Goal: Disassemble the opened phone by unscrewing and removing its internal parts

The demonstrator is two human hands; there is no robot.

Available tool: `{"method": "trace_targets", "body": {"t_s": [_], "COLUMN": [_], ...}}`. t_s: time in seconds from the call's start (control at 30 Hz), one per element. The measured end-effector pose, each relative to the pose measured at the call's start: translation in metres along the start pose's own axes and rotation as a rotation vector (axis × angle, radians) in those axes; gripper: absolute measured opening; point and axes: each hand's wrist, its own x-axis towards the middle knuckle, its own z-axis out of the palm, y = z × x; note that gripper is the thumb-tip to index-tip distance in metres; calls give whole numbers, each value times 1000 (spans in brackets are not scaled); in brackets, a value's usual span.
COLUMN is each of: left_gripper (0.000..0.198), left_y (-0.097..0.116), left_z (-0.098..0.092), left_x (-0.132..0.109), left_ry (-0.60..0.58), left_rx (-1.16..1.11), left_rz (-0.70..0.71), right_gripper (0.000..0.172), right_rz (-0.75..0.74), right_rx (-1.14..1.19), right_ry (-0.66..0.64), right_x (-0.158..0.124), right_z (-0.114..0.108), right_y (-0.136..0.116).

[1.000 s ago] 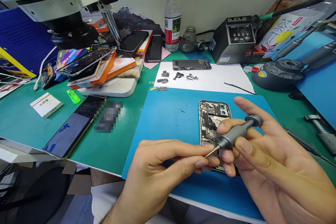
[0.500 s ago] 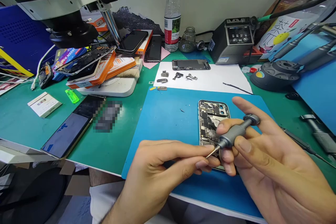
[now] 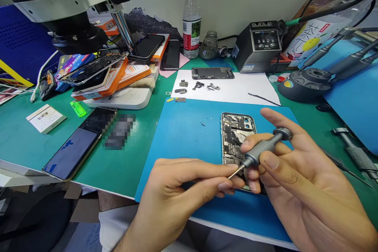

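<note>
My right hand [image 3: 298, 177] holds a grey precision screwdriver [image 3: 258, 152], its cap end resting near the raised forefinger and its thin bit pointing down to the left. At the bit's tip, the thumb and forefinger of my left hand [image 3: 189, 189] are pinched together around it; anything tiny between them is hidden. Below and behind both hands lies an opened phone [image 3: 228, 138] with its inner boards exposed, partly covered by my fingers. It rests on a blue mat [image 3: 177, 138].
Small metal parts [image 3: 197, 86] and a phone screen [image 3: 212, 73] lie on white paper [image 3: 251, 86] at the back. A microscope [image 3: 73, 12] overhangs the left. A soldering station [image 3: 256, 47] and a screwdriver stand [image 3: 307, 86] are at the right. Another phone [image 3: 79, 141] lies left.
The whole view has shifted slightly to the left. Both hands keep the same hold on the screwdriver, with its bit still at my left fingertips.
</note>
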Motion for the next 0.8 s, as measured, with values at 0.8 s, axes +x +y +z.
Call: {"method": "trace_targets", "body": {"t_s": [0.8], "left_gripper": [16], "left_y": [-7], "left_z": [4], "left_x": [1], "left_ry": [54], "left_rx": [784], "left_rz": [216], "right_gripper": [66], "right_rz": [-456], "right_rx": [-501], "right_ry": [325], "right_x": [-4], "right_z": [1], "right_y": [-10]}}
